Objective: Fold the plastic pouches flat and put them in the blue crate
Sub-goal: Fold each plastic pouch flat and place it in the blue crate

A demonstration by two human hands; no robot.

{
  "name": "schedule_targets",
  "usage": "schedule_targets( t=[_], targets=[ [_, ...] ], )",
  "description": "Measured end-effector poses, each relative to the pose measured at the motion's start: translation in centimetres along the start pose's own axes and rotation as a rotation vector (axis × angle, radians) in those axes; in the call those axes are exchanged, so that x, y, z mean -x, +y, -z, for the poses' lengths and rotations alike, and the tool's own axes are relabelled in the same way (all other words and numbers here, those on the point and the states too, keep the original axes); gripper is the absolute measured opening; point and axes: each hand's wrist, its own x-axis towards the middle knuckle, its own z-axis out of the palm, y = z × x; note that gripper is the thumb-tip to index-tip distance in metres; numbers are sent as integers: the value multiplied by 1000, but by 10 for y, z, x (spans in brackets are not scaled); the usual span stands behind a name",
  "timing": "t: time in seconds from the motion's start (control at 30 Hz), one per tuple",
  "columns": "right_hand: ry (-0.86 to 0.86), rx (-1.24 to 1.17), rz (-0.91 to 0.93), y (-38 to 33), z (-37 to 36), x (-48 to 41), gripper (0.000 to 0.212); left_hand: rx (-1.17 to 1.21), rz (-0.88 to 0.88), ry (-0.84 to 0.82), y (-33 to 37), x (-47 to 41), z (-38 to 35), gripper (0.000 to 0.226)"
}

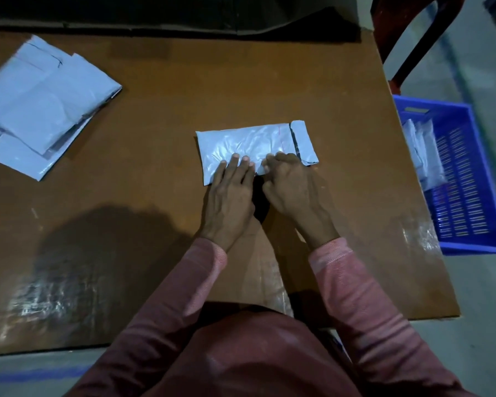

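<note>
Pressing flat on a pouch [255, 144], the left hand [229, 193] lies open, while the right hand [291, 184] pinches its near edge; the blue crate [470, 179] sits well right.

Pale pouch [252, 146] folded flat mid-table; blue crate [467, 179] right.

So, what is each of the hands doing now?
Left hand: open, fingers flat on the pouch.
Right hand: fingers curled at the pouch's near edge; grip cannot be told.
</note>
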Motion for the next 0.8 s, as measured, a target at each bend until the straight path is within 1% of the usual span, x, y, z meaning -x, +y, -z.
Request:
schedule_targets(
  t=[0.13,0.23,0.33,0.4,0.47,0.53,0.67,0.73,0.8],
  targets=[
    [15,-88,15,-12,6,-9,17,63,2,-20,-1,2,2,78],
    [-43,-112,-31,-11,-5,-8,21,140,31,0,-3,3,3,75],
    [-77,-129,-1,-1,-25,0,35,189,33,-27,-7,3,7,72],
    [-73,-114,16,3,-26,2,32,211,7,-16,-14,-2,12,68],
    [-69,-127,49,4,-25,1,29,165,22,23,-24,-13,17,58],
    [-67,-148,60,3,-27,0,33,88,69,15,-37,-23,15,51],
    [-3,-167,9,2,-29,1,43,38,87,-45,-50,-27,-1,53],
    [-2,-142,15,-3,-24,2,38,20,87,-68,-52,-27,-4,56],
    [-21,-75,10,-8,-17,-1,25,36,104,-77,-52,-30,-3,58]
  ],
)
